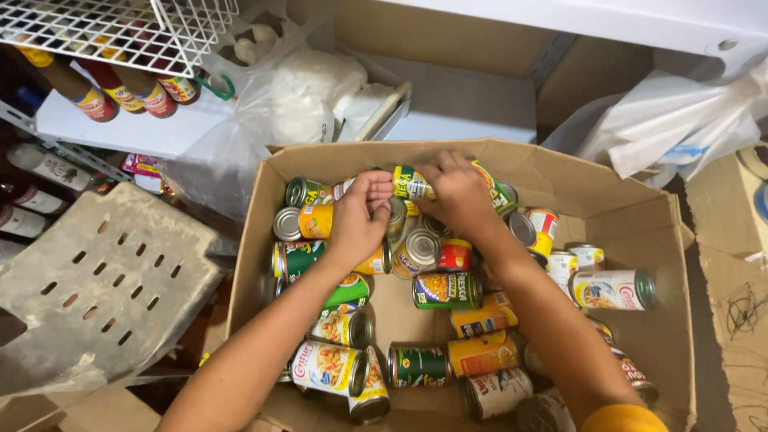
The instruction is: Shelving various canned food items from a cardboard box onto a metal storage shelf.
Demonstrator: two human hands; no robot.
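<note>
The green-and-yellow labelled tin can (412, 183) lies on its side at the far wall of the open brown cardboard box (668, 240), at about twelve o'clock from the box's middle, on top of other tins. Its long axis runs roughly nine to three o'clock, one end toward each hand. The left hand (362, 214) is curled nearly closed at the can's nine o'clock end, fingertips touching it; the right hand (458, 192) lies over the three o'clock end, fingers bent down around it, so the can seems gripped between the two, though how firm the hold is I cannot tell. It has not been lifted clear. Around and below it, from four to eight o'clock, many more labelled tins (446, 290) lie loose in the box, mostly on their sides, pointing every way.
</note>
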